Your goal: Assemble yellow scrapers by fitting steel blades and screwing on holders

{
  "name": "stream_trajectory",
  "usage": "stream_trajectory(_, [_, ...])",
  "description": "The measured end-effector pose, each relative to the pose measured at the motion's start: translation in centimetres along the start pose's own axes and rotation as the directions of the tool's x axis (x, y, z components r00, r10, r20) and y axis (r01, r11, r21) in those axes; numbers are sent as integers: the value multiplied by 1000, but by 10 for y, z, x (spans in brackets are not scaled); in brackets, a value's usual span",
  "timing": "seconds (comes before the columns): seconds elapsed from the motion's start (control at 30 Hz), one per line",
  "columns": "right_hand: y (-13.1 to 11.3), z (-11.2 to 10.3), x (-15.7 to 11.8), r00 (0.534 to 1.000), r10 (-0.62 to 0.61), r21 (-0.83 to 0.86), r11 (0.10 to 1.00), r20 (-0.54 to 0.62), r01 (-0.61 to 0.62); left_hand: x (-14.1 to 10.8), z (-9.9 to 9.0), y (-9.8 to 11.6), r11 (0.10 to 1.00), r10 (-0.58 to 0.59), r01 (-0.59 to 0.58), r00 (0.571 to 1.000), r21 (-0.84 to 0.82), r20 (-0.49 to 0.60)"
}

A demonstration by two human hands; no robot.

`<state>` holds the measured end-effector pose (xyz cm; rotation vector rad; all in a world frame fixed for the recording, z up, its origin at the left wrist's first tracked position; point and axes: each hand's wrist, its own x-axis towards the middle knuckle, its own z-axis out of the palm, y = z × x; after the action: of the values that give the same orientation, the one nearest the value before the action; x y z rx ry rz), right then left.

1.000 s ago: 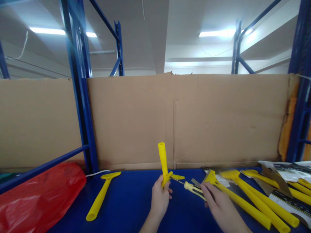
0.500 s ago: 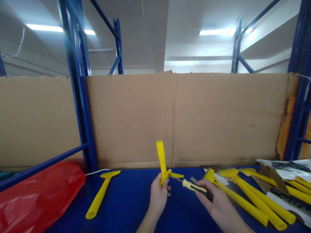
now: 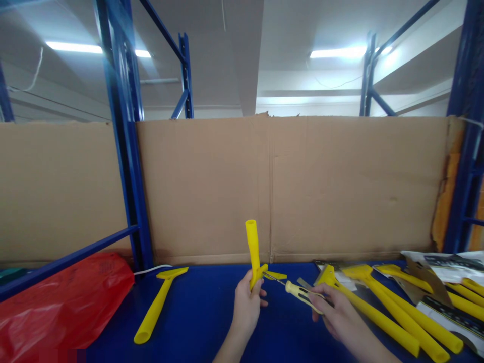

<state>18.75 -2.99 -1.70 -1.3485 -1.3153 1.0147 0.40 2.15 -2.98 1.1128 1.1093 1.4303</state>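
Note:
My left hand is closed around the head end of a yellow scraper, whose hollow handle points up. In my right hand is a screwdriver with a cream and black handle. Its thin shaft reaches left to the scraper's head, and the tip meets it near my left fingers; the exact contact point is too small to make out. A separate small yellow piece shows just behind the shaft. Beyond the screwdriver handle, a flat grey blade lies on the blue surface.
Another yellow scraper lies at left, beside a red plastic bag. Several long yellow scrapers and packaging crowd the right. Cardboard walls off the back of the blue bench, between blue rack posts.
My right hand's fingers have shifted on the screwdriver handle, and the handle has turned, showing more cream. The scraper stays in my left hand. The whole view has shifted slightly downward.

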Motion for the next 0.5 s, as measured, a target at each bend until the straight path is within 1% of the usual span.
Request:
stream_trajectory(0.1, [-2,1,2,997,66,85,994,47,-70,1,0,-1,1000,5,-5,1000,-13,-2])
stream_trajectory(0.23, [-6,1,-1,990,120,116,985,72,-128,3,-1,-3,999,31,-31,1000,-37,3])
stream_trajectory(0.3, [-6,1,-2,992,109,124,986,56,-116,3,0,-3,998,43,-43,999,-50,2])
stream_trajectory(0.37, [-5,1,-3,997,75,114,991,16,-76,3,2,-3,997,35,-36,999,-62,-15])
stream_trajectory(0.43, [-4,1,-4,999,38,81,996,-22,-36,1,4,-2,997,23,-25,999,-67,-31])
stream_trajectory(0.5, [-3,1,-3,999,30,27,999,-24,-30,0,5,1,998,16,-18,999,-61,-37])
